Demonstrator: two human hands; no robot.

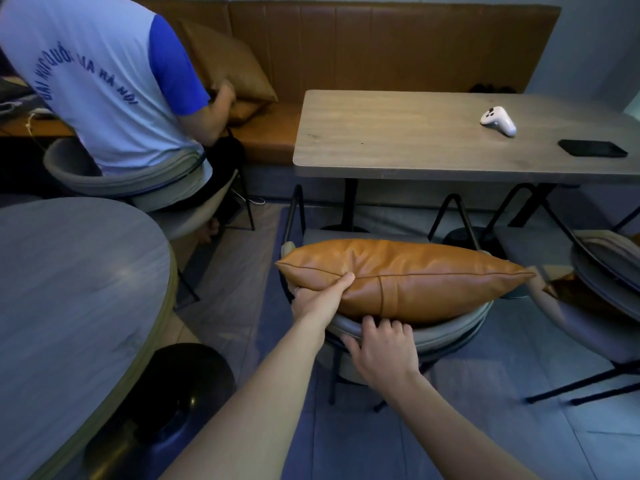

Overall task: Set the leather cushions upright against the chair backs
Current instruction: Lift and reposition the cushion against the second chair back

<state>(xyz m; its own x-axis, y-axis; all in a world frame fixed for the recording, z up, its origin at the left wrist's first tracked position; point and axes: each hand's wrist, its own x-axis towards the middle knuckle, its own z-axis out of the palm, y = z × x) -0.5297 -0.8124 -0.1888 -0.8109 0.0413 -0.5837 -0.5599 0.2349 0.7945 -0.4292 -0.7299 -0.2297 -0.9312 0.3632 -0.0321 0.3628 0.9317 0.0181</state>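
A tan leather cushion point(415, 275) stands on its long edge on a grey chair point(446, 332), just inside the curved chair back. My left hand point(320, 299) grips the cushion's top seam near its left end, thumb on top. My right hand point(382, 348) rests on the chair back's rim, its fingertips touching the cushion's lower edge. A second tan cushion point(571, 292) lies on the grey chair point(602, 271) at the right, mostly hidden. Another leather cushion point(225, 60) leans against the brown bench back at the far left.
A seated person in a white and blue shirt point(100, 81) holds the far cushion. A rectangular wooden table point(398, 136) carries a white controller point(498, 121) and a black phone point(593, 148). A round table point(69, 271) fills the left. Brown bench point(381, 39) runs along the back.
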